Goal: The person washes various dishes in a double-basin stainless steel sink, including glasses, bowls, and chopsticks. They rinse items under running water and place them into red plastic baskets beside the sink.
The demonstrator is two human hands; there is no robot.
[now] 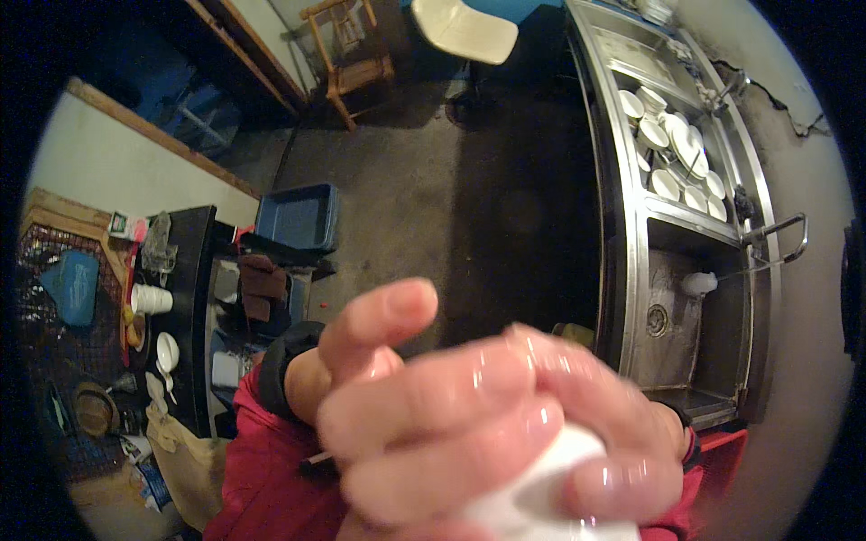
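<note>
Wet and very close to the camera, my left hand (433, 419) lies across a smooth white object (561, 487), which may be a dish; its lower part is cut off by the picture's edge. My right hand (602, 412) grips the same object from the right, thumb on its face. The fingers of both hands overlap at the object's upper edge. Red sleeves with dark cuffs cover both forearms.
Right: a steel sink (676, 351) with a drain and a faucet (778, 237); beyond it, a basin of white bowls and plates (687, 149). Left: a black shelf (193, 304) with stacked white cups (151, 299), a blue plastic tub (298, 216). Ahead: a wooden chair (362, 71) and a cream seat (467, 34).
</note>
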